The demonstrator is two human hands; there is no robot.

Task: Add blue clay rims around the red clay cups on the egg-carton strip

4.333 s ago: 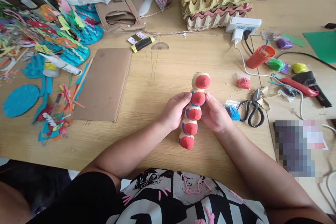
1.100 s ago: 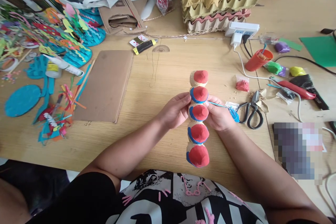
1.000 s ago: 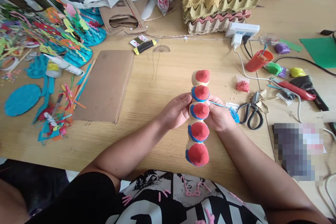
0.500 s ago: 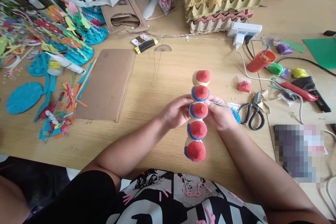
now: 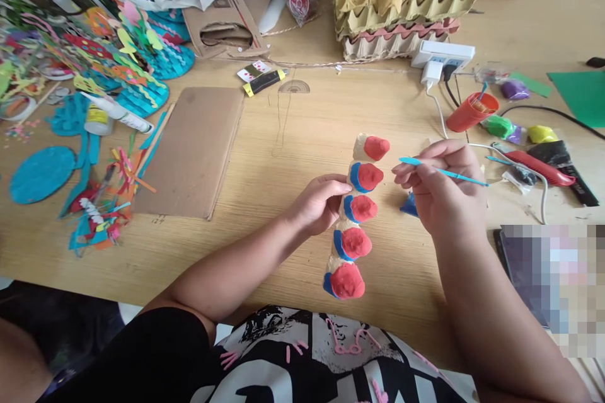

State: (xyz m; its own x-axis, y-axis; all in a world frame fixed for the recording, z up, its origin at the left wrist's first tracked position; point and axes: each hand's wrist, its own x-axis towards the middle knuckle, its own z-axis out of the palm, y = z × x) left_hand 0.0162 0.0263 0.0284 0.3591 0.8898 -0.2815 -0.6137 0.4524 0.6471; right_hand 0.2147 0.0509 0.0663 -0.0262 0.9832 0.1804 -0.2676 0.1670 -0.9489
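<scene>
My left hand (image 5: 326, 201) grips a strip of egg carton cups (image 5: 363, 146) by its left side. Each cup in the row carries a red clay cap (image 5: 363, 208), and blue clay (image 5: 338, 245) covers the lower band of most of them. The farthest cup shows bare carton below its red cap. To the right of the strip, apart from it, my right hand (image 5: 447, 192) pinches a thin blue modelling tool (image 5: 451, 174). A blue lump in a packet (image 5: 409, 204) lies on the table, partly hidden behind the right hand.
A cardboard sheet (image 5: 198, 151) lies left of centre, beside blue cutouts and scraps. Stacked egg trays (image 5: 401, 19) and a power strip (image 5: 444, 53) stand at the back. On the right are a red cup (image 5: 472, 111), clay packets (image 5: 498, 127) and a white cable (image 5: 543, 195).
My right hand has left the strip and moved right, lifting the blue tool. The strip, still in my left hand, has turned so its caps lean to the right. The scissors are now hidden.
</scene>
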